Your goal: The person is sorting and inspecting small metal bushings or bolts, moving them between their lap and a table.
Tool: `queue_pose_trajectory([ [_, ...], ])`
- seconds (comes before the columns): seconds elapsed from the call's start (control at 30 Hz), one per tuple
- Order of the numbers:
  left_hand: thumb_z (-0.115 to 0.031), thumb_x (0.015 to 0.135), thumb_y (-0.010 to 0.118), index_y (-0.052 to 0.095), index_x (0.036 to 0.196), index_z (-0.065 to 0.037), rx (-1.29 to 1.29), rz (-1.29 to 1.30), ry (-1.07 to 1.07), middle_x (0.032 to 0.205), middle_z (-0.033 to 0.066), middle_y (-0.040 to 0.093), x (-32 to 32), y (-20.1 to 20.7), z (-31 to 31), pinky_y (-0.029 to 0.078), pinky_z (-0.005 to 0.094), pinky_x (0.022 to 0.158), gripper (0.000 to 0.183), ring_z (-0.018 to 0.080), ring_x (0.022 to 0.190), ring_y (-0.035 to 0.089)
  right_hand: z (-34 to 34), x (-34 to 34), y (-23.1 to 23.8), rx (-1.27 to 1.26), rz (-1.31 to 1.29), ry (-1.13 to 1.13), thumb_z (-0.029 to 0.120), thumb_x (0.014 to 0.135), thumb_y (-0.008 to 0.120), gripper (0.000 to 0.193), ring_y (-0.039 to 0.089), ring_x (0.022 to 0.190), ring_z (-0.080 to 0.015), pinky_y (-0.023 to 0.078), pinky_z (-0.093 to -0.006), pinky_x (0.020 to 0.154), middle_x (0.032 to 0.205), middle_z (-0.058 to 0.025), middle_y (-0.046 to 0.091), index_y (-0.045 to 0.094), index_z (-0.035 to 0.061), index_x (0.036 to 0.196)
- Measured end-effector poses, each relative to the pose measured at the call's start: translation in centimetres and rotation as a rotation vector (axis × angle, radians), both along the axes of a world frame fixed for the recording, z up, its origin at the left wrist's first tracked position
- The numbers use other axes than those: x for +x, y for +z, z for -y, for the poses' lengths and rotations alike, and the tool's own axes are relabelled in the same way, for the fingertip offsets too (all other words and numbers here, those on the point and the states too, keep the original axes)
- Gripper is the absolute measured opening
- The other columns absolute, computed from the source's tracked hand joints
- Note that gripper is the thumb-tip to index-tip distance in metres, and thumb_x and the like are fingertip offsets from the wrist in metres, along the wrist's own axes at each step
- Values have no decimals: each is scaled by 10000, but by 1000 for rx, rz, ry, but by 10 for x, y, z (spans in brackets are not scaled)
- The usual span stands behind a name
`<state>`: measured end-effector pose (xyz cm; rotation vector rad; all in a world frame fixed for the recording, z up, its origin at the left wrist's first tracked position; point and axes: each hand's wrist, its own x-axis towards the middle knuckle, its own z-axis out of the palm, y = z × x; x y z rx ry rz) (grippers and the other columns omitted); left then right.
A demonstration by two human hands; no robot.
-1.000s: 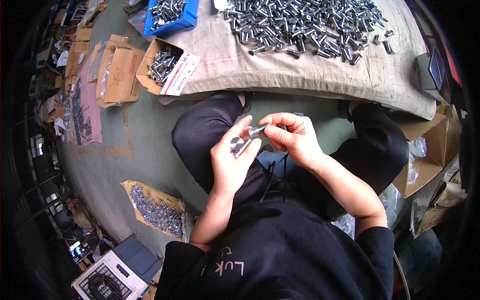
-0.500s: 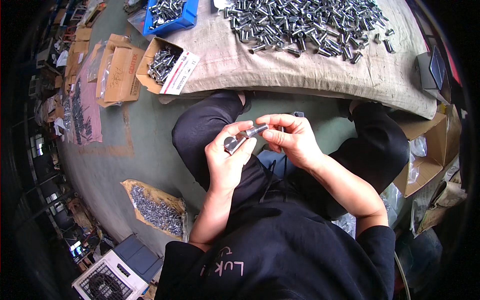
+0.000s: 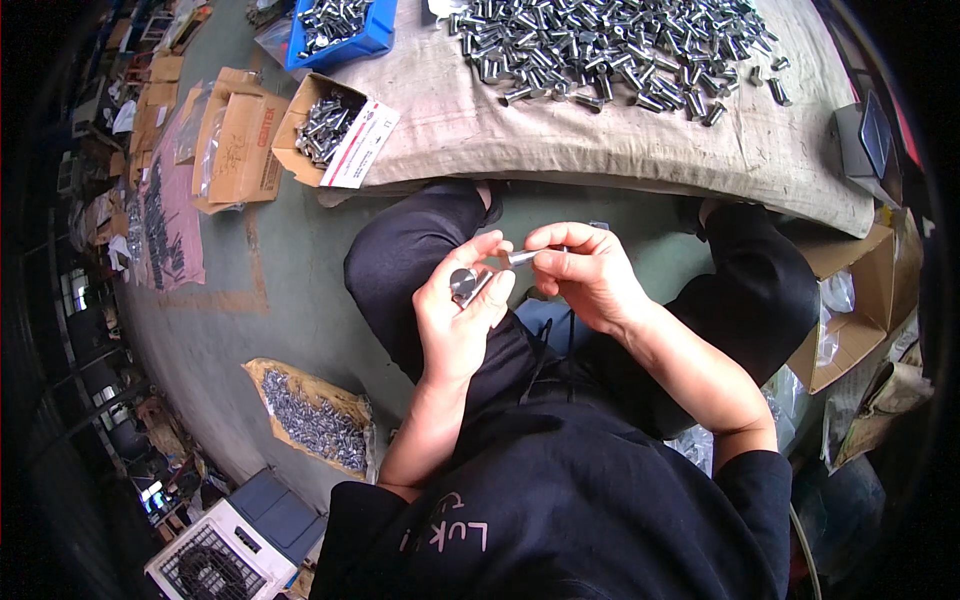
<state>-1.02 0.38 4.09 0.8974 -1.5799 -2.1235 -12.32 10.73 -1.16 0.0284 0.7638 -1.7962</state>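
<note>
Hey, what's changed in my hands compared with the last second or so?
Your left hand has shifted slightly left, keeping one metal pin. Your right hand, its grip looser half a second ago, now pinches the second pin, covering more of its shank. The loose pile of pins and the carton look unchanged.

Downward fisheye view, head height
</note>
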Motion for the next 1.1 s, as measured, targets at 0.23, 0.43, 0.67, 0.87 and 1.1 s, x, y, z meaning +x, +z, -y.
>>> queue_pose_trajectory([
  [0.23,-388,919,357,489,1082,46,451,-111,6,905,104,543,-1,-8,4,358,188,413,482,93,623,461,-2,-13,15,-43,358,44,68,754,594,56,474,495,-121,392,-242,417,612,-33,521,572,19,768],
  [0.43,-382,941,285,490,1081,37,188,32,-5,775,48,537,-3,-13,-6,348,187,409,487,67,551,448,9,8,14,20,-368,105,101,788,638,110,506,509,-65,392,-194,433,607,-5,545,591,5,816],
  [0.67,-389,936,310,506,1031,29,219,-5,12,794,64,562,-8,-18,-10,354,178,407,471,59,525,462,2,5,11,56,-595,141,36,745,665,131,513,633,-47,436,-186,547,703,17,510,612,14,862],
  [0.87,-303,904,450,515,964,15,350,0,-6,752,89,556,3,-11,6,369,189,392,330,116,567,509,-1,-1,20,49,-495,81,74,762,661,165,442,656,-18,375,-171,623,691,46,529,609,9,904],
  [1.1,-80,829,580,546,993,25,303,-7,42,765,79,567,4,-1,7,335,163,386,197,72,552,489,-3,2,11,83,-706,-3,74,763,656,172,443,683,-27,369,-174,612,773,25,568,609,8,915],
])
